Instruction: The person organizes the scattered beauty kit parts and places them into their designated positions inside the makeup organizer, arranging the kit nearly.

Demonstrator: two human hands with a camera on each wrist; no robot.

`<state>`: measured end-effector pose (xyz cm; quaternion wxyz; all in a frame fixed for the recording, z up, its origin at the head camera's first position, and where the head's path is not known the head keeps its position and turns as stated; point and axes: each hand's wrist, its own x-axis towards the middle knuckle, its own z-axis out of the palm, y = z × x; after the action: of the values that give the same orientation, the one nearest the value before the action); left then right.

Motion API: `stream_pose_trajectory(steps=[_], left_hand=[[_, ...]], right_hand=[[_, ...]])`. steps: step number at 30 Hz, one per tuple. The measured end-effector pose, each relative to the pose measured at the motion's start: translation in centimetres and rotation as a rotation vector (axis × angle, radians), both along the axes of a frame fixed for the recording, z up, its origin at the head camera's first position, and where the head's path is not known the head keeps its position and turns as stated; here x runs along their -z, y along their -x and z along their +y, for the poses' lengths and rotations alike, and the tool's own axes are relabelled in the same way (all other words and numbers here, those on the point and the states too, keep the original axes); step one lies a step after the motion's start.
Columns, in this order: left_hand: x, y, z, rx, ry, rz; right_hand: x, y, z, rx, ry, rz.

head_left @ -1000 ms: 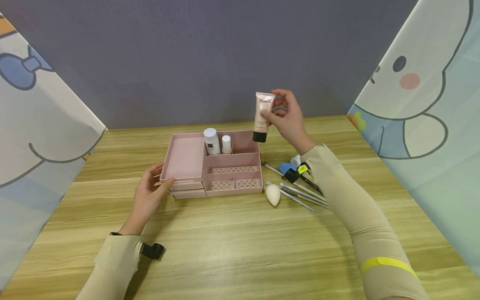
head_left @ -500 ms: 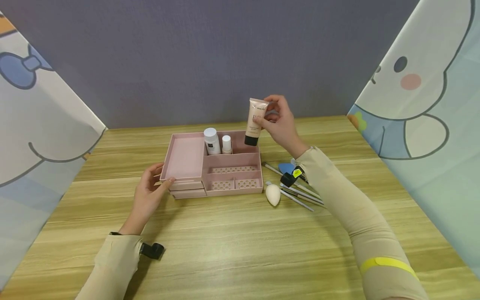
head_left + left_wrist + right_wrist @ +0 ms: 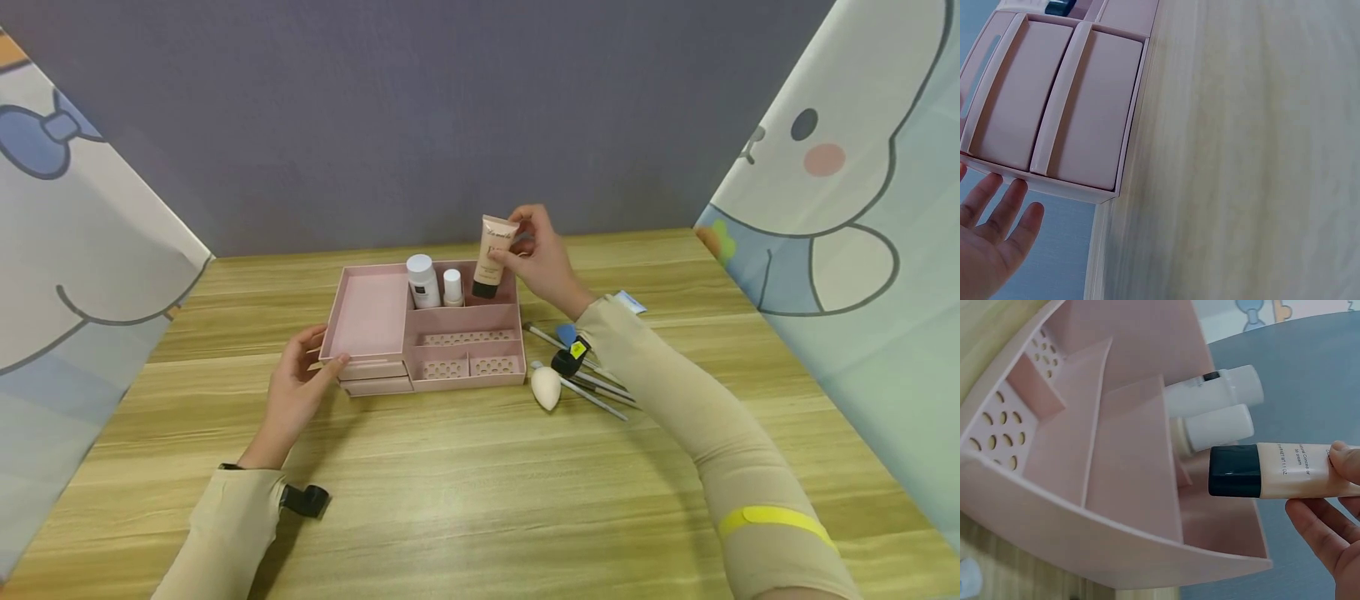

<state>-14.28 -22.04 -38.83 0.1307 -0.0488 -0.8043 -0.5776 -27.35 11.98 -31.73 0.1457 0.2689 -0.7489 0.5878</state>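
My right hand [image 3: 547, 265] pinches a beige BB cream tube [image 3: 491, 250], black cap down, over the right part of the organizer's rear compartment. In the right wrist view the cap is beside the small bottle. The pink organizer [image 3: 372, 315] sits on the table, with a flat tray on its left over two drawers. A white bottle [image 3: 424, 287] and a smaller white-capped bottle [image 3: 452, 287] stand in the rear compartment. My left hand [image 3: 295, 379] rests at the organizer's front left corner, thumb on the rim. Its fingertips [image 3: 1017, 185] touch the side wall with fingers nearly straight.
Right of the organizer lie a cream teardrop makeup sponge [image 3: 546, 389], several makeup brushes [image 3: 592, 398] and a blue item [image 3: 566, 334] partly hidden by the wrist camera. A small blue-and-white packet [image 3: 631, 302] lies behind the right sleeve. A grey panel [image 3: 450, 125] stands behind the table.
The right hand has carried the BB cream tube left and down, from beside the organizer to its rear compartment. The packet has come into view behind the sleeve. The left hand has stayed put.
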Motion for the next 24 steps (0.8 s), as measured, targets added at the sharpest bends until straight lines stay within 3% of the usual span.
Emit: stream_pose_trajectory(steps=[19, 24], left_hand=[[-0.1, 0.0, 0.0, 0.004, 0.005, -0.005], [-0.1, -0.1, 0.1, 0.008, -0.001, -0.008]], right_hand=[[1.8, 0.7, -0.8, -0.027, -0.101, -0.011], [1.9, 0.6, -1.0, -0.032, -0.128, -0.062]])
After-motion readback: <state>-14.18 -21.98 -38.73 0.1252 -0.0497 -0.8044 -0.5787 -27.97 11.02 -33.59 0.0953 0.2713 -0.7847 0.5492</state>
